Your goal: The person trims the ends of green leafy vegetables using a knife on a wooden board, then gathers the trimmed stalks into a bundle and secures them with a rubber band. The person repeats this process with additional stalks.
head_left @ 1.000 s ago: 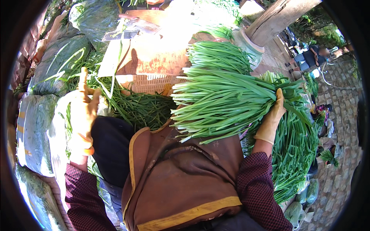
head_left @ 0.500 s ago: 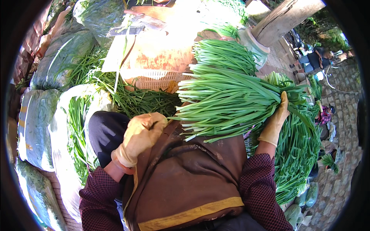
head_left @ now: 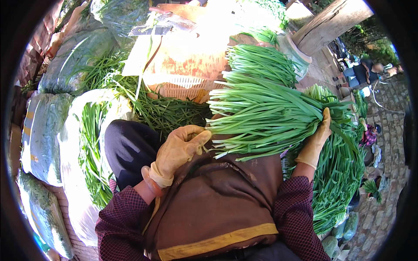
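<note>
A thick bunch of garlic chives (head_left: 265, 117) lies across my lap, its pale cut ends to the left and its leafy tips to the right. My right hand (head_left: 321, 130), in a tan rubber glove, grips the bunch toward the leafy end. At the cut ends, my left hand (head_left: 185, 145), gloved alike, is closed in a pinch. Its fingertips meet the lowest left stalks; whatever is between them is too small to make out. Beneath the bunch, a brown apron (head_left: 217, 200) covers my lap.
Ahead stands a plastic crate (head_left: 180, 88) under a stained board (head_left: 178, 58) bearing a dark blade (head_left: 150, 31). Loose leaves (head_left: 170, 114) lie before it. More chives are heaped at right (head_left: 333, 182) and beyond the bunch (head_left: 261, 63). Plastic-wrapped bundles (head_left: 48, 137) line the left; a wooden post (head_left: 333, 24) rises far right.
My left hand has moved right, from beside the cut ends up to them, its fingers still pinched. My right hand keeps its grip on the bunch; the whole view has shifted slightly.
</note>
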The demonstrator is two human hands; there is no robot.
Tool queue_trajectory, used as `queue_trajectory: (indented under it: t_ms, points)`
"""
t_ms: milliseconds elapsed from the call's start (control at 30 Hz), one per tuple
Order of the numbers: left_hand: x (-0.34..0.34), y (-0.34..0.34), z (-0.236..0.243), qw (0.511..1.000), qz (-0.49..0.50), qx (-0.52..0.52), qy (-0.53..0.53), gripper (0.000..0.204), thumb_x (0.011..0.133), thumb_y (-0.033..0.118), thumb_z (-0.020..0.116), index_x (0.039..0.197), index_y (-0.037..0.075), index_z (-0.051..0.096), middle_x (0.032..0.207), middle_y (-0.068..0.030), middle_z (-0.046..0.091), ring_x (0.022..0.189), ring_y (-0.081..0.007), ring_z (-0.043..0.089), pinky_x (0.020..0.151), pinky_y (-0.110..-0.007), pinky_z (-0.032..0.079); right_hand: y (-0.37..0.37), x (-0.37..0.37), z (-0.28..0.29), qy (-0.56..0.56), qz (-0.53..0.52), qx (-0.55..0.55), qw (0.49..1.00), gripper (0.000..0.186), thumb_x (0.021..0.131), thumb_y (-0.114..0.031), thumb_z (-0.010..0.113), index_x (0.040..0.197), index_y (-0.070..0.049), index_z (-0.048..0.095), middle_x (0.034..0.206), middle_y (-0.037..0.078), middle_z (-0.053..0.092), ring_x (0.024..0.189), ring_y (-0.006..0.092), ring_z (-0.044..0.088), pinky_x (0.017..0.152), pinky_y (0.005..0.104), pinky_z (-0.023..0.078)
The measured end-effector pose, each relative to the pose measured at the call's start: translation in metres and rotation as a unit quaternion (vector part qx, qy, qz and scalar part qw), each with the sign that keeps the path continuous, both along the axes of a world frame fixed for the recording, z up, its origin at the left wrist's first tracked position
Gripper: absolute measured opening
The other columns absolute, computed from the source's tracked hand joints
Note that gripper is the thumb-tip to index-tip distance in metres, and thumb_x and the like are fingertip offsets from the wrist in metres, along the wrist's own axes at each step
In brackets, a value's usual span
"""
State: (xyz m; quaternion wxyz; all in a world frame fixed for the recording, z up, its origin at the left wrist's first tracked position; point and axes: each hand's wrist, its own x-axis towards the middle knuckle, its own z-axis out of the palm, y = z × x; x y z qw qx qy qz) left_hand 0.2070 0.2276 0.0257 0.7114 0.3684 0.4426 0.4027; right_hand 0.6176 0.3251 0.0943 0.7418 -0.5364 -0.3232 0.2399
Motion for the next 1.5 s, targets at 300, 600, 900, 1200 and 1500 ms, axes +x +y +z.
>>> queue_trajectory:
  t_ms: [300,600,900,1200,1500]
  points:
    - [0.013,-0.004,-0.001,0.892,0.059,0.342,0.289,0.019,0.094,0.017,0.065,0.079,0.004,0.064,0.066,-0.0136,0.056,0.058,-0.0311,0.051,0.057,-0.036,0.046,0.000,-0.003,0.001,0.012,0.020,0.009,1.000,0.040,0.091,-0.019,0.070,0.121,0.006,0.062,0.112,0.011,0.066,0.095,0.0201,0.064,0.087,0.0346,0.054]
    - [-0.081,0.039,0.007,0.836,0.521,0.166,-0.054,0.023,0.102,0.023,0.059,0.113,0.004,0.065,0.090,-0.0056,0.070,0.058,-0.0035,0.053,0.049,-0.018,0.036,-0.002,-0.002,0.000,0.005,0.004,0.002,1.000,0.038,0.092,-0.019,0.068,0.119,0.008,0.062,0.110,0.012,0.066,0.090,0.0206,0.065,0.083,0.0344,0.055]
    - [0.041,-0.007,0.001,0.825,-0.068,0.467,0.311,0.024,0.093,0.020,0.070,0.112,0.005,0.071,0.114,-0.0083,0.072,0.098,-0.0257,0.068,0.084,-0.035,0.055,0.003,0.010,-0.010,-0.023,0.017,-0.012,1.000,0.042,0.096,-0.031,0.065,0.118,0.005,0.065,0.106,0.012,0.071,0.088,0.0206,0.069,0.081,0.0345,0.057]
    - [-0.012,0.028,-0.020,0.984,0.138,0.114,0.008,0.011,0.098,0.009,0.061,0.102,0.002,0.069,0.082,0.0006,0.066,0.066,-0.0051,0.052,0.061,-0.020,0.041,0.012,0.025,-0.024,0.001,0.007,0.003,1.000,0.035,0.095,-0.027,0.066,0.109,0.004,0.068,0.098,0.011,0.071,0.078,0.0196,0.069,0.073,0.0336,0.058]
    - [0.048,0.055,-0.010,0.976,0.167,0.119,-0.069,0.012,0.091,0.007,0.073,0.099,-0.001,0.070,0.083,0.0050,0.065,0.072,-0.0007,0.050,0.065,-0.019,0.043,0.015,0.029,-0.023,-0.019,0.010,-0.004,1.000,0.035,0.095,-0.028,0.067,0.109,0.004,0.069,0.100,0.011,0.072,0.080,0.0190,0.069,0.074,0.0331,0.058]
